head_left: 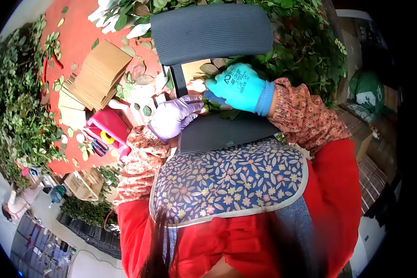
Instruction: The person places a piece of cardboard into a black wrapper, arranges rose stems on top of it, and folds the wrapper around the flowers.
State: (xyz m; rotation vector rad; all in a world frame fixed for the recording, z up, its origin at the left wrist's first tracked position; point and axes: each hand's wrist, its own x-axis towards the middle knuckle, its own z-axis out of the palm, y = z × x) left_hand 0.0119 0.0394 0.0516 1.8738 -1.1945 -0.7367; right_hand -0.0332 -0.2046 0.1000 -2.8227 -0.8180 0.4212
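Observation:
My left hand (175, 116), in a shiny lavender glove, has its fingers drawn together beside green plant parts; what they pinch is hidden. My right hand (240, 89), in a turquoise knit-cuffed work glove, is curled closed just to its right. A pale, overexposed bloom that looks like a rose (197, 85) shows at the right glove's fingertips, its stem covered by the hands. Both hands are above a dark stand with a ribbed upper panel (213, 34) and a smooth lower panel (222, 134). A brown card (195, 72) lies between the panels.
On the red tabletop (74, 34), a stack of brown cardboard sheets (99, 74) lies left of the stand. A pink holder (109, 127) with scissors (98, 147) is nearer me. Leafy stems pile up at the far left (14, 102) and right (310, 51). Another person (21, 201) is at lower left.

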